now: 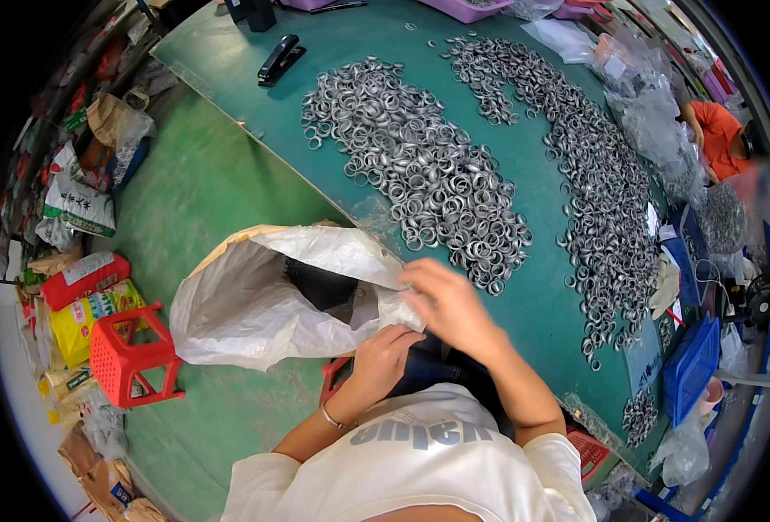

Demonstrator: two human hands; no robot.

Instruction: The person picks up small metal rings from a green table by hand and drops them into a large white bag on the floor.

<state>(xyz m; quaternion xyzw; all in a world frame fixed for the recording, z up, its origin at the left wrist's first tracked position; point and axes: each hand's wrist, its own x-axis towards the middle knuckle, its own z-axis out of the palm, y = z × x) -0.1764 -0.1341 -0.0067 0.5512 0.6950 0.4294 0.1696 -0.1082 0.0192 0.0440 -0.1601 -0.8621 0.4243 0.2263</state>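
The left hand [381,358] is pinched on the bag's [228,335] lower right corner. The right hand [446,303], slightly blurred, is held with curved fingers at the bag's right edge. Both elbows are bent.

Lettering on a T-shirt and on bags around the grip.
Below the left hand [383,358] on the woven sack [246,344], large grey letters cross a white T-shirt [394,474], upside down here. Well left of the grip, dark characters mark a white-and-green bag [80,207]; print on a red bag [87,284] and yellow bag [85,329] is too small.
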